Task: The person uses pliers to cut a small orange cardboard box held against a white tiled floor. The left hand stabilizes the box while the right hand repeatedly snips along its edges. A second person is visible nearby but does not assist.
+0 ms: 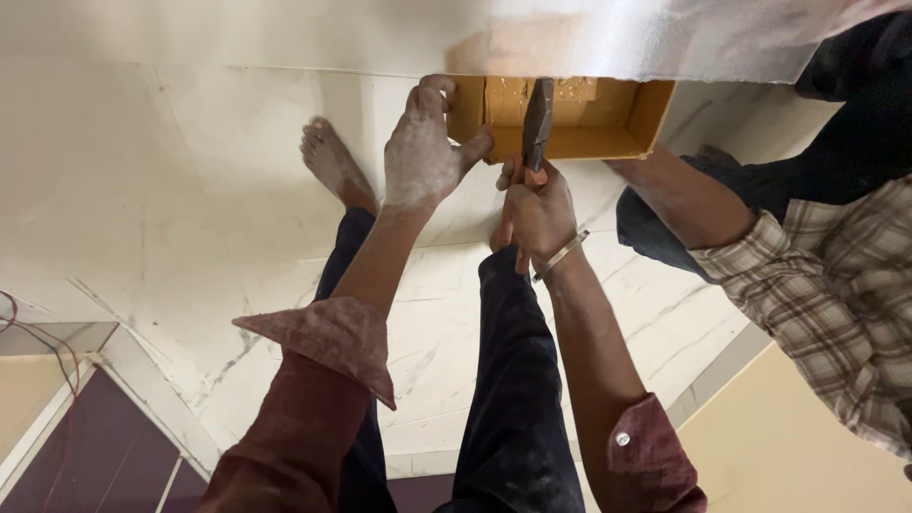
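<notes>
My left hand (423, 152), dusty white, grips the left edge of a small open yellow-brown box (608, 119) that sits under a shiny metal sheet (608, 38). Just to its right, my right hand (537, 214) is closed on the handle of a dark metal tool (538, 119) like a hammer or chisel, its head pointing into the box. A metal bangle (560, 256) circles my right wrist. Both arms wear rolled-up maroon sleeves.
Another person in a checked shirt (836, 294) stands at the right, a forearm (679, 195) reaching under the box. Below are white marble floor tiles (171, 190), my bare foot (332, 161) and dark trousers (518, 380). A red wire (43, 337) lies at the left.
</notes>
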